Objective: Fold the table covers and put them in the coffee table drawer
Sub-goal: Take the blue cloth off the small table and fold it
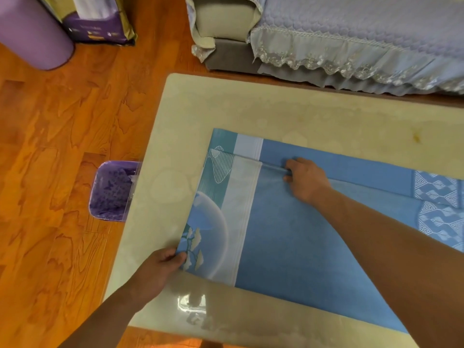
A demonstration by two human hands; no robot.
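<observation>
A blue table cover (288, 237) with a teal and white patterned end lies folded over on the cream coffee table (226, 104). The upper layer stops short of the lower layer's far edge. My left hand (160, 264) pinches the near left corner of the cover at the patterned end. My right hand (305, 178) reaches across the cover and grips the upper layer's far edge, with fingers curled around it. The drawer is not in view.
A purple bin (113, 190) stands on the wooden floor against the table's left edge. A sofa with a lace-trimmed grey cover (351, 33) runs along the far side. A purple cylinder (30, 33) and a printed bag (98, 18) sit at the far left.
</observation>
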